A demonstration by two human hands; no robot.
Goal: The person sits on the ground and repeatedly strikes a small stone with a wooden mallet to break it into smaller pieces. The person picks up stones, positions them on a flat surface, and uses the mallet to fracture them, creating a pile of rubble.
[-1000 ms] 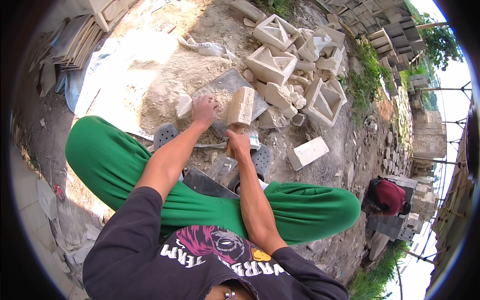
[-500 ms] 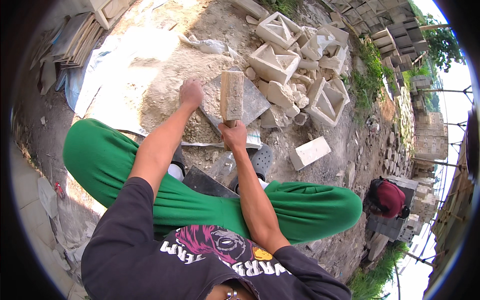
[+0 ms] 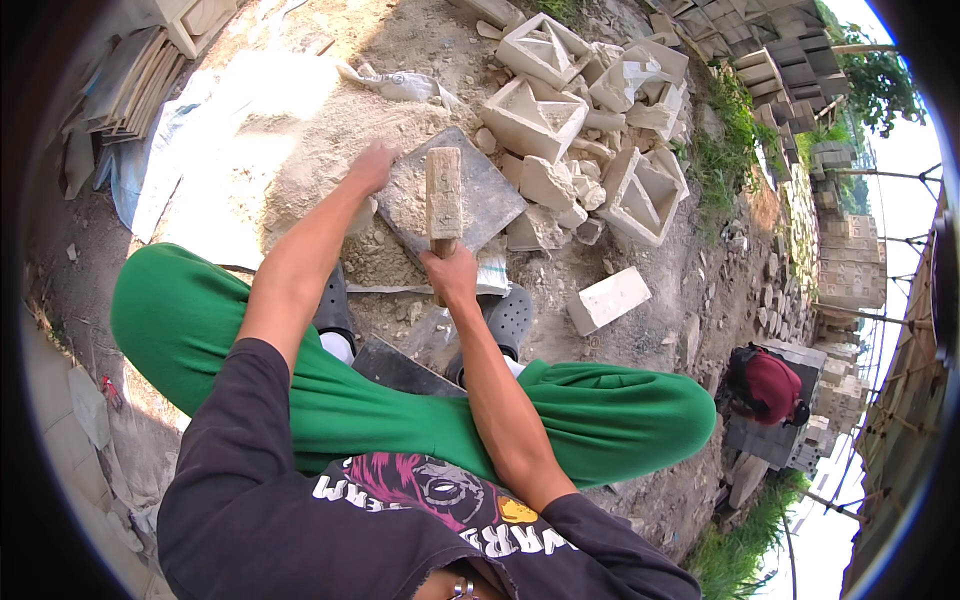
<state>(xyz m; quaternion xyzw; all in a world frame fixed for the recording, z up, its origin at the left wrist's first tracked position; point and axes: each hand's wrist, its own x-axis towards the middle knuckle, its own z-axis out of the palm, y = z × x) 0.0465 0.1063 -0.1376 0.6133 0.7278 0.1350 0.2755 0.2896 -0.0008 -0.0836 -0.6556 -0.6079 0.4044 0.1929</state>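
My right hand [image 3: 450,272] is wrapped round the handle of a wooden mallet, and its block-shaped head [image 3: 444,190] hangs over a dark grey square slab [image 3: 490,207]. Pale crumbs and dust lie on the slab's left part. At the slab's upper left edge is my left hand [image 3: 374,165], smeared by motion, so its fingers do not show clearly. Whether it touches the slab or holds anything, I cannot tell. Loose pale rubble [image 3: 375,255] surrounds the slab's near left side, and a white sack edge [image 3: 490,275] shows beneath its near corner.
Several broken pale blocks with triangular hollows [image 3: 535,118] are heaped at the right. A whitish brick [image 3: 609,300] lies nearer. Stacked thin boards [image 3: 140,85] stand far left. A second dark slab [image 3: 405,368] lies between my feet. A person in a maroon top [image 3: 770,388] is at the right.
The whole view has shifted slightly. My left hand has moved a little along the slab's edge and is now blurred. The mallet, still in my right hand, sits slightly further left over the slab.
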